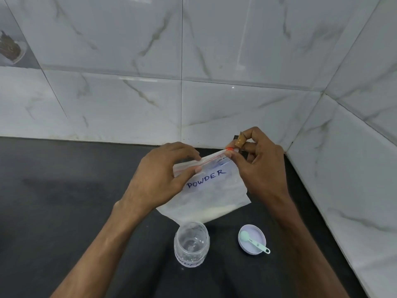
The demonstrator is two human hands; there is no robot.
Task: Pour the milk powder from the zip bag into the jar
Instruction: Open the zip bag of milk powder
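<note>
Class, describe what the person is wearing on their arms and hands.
Both forearms are bare: no sleeves, gloves, watch or rings show. The left hand wears nothing. One finger of the right hand has a tan wrap, perhaps a bandage.

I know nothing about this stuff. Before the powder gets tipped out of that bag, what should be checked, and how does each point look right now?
1. Jar mouth uncovered: ok, the jar stands open.
2. Jar upright on the counter: ok.
3. Lid and scoop out of the way: ok, they lie to the jar's right, apart from it.
4. Firm hold on the zip bag: ok, left hand and right hand both pinch its zip strip.
5. Zip open: cannot tell.
6. Bag mouth aimed at the jar: not ok, it faces up.
</note>
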